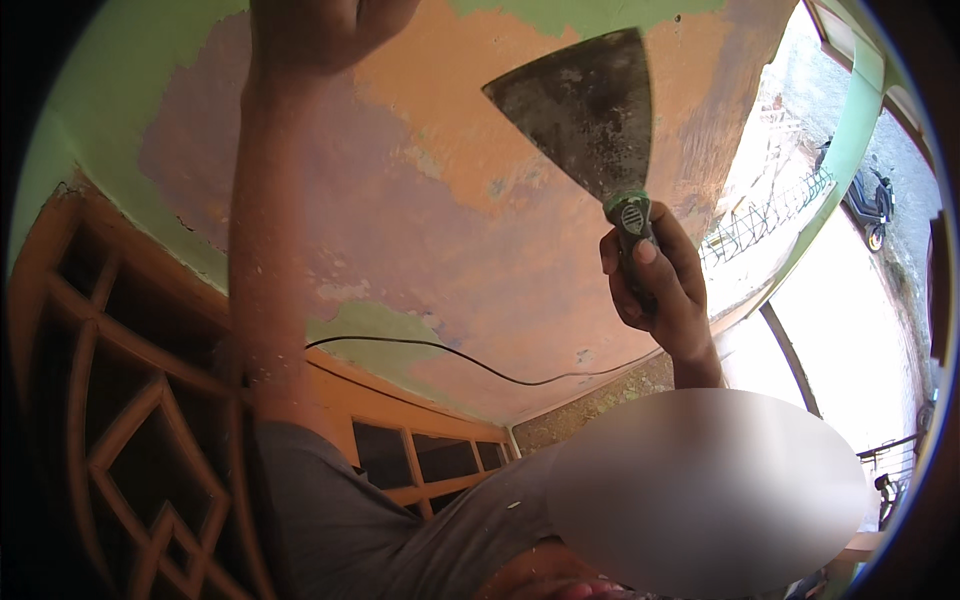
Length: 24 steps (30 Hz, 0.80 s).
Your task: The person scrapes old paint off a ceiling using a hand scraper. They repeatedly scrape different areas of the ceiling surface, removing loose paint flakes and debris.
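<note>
My right hand [655, 285] grips the dark handle of a wide scraper [590, 110]. Its worn, stained triangular blade points upward, in front of a patchy painted surface [470, 210]. I cannot tell whether the blade touches it. My left arm is raised beside the same surface, and my left hand [330, 30] is cut off by the top edge, so its fingers are hidden. Green paint borders bare orange and mauve-pink patches with ragged edges.
A black cable [470, 365] runs along the lower edge of the patchy surface. An orange wooden lattice door [85, 400] stands at left, with paned orange frames [415, 455] nearby. Outside on the right are wire fencing [765, 220] and a parked motorbike [873, 210].
</note>
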### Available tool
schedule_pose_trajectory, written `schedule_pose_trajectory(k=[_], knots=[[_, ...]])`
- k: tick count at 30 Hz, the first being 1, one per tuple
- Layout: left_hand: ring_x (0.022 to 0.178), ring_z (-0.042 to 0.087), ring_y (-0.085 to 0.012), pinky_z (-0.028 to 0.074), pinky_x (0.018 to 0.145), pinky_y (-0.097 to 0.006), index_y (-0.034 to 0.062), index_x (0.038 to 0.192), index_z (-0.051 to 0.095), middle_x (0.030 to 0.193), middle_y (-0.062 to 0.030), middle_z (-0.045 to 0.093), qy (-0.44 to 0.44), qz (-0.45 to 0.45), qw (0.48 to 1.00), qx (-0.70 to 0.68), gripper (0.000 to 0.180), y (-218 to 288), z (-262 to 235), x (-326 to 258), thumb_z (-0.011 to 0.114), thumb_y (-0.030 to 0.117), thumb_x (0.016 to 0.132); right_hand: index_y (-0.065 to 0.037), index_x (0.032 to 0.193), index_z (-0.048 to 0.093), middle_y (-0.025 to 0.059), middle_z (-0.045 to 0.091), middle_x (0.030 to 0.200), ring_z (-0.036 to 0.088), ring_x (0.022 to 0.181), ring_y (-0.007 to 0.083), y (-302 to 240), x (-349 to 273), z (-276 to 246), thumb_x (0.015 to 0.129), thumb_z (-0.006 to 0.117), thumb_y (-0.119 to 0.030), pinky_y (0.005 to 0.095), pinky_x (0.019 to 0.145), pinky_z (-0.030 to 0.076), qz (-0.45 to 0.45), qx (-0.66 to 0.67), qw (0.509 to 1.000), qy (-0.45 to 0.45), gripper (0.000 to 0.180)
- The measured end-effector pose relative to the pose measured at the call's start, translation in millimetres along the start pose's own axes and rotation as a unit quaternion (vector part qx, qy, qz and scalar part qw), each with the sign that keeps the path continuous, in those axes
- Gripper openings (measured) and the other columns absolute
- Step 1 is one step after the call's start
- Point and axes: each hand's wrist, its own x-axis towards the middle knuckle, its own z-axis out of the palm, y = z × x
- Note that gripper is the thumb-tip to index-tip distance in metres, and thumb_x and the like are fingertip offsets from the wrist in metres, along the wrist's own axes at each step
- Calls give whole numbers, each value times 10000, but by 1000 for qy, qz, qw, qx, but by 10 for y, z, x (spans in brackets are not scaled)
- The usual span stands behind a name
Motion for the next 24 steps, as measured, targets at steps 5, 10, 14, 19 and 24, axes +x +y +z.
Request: schedule_pose_trajectory(k=[5, 10, 14, 19, 24], knots=[[950, 729, -412, 584, 914, -536, -64, 1276, 589, 1110, -241, 721, 53, -81, 978, -184, 398, 893, -179, -508, 377, 124, 997, -34, 1449, 448, 27, 614, 831, 462, 529, 26, 31, 26, -61, 1078, 518, -340, 191, 449, 339, 49, -46, 997, 45, 486], [1327, 533, -309, 375, 1178, -527, 192, 1322, 589, 1276, -40, 673, -191, -48, 978, -61, 373, 1887, -273, -834, 621, 176, 951, -70, 1500, 438, 40, 617, 837, 468, 677, 59, -104, 138, -5, 1036, 583, -154, 238, 622, 400, -21, -153, 988, 25, 493], [1370, 534, -233, 340, 1242, -466, 186, 1266, 678, 1360, 21, 644, -222, -40, 974, 6, 337, 1549, 8, -1027, 687, 253, 936, -45, 1476, 470, 87, 660, 926, 485, 761, 89, -108, 238, -47, 1011, 575, -75, 258, 694, 442, -41, -193, 980, -11, 478], [1282, 613, -232, 472, 1145, -433, 153, 1162, 744, 1282, 1, 692, -223, -60, 973, 16, 254, 1352, 189, -1091, 701, 175, 912, -26, 1481, 474, 141, 694, 1037, 581, 807, 109, -140, 284, -46, 998, 582, -57, 286, 754, 499, -46, -175, 982, -63, 496], [1155, 696, -234, 592, 999, -398, 129, 1100, 769, 1163, -24, 746, -199, -44, 979, -8, 207, 1274, 319, -1072, 699, 137, 906, -37, 1469, 497, 167, 695, 952, 686, 796, 204, 1, 150, -79, 973, 596, -39, 336, 740, 535, -137, -182, 972, -65, 506]])
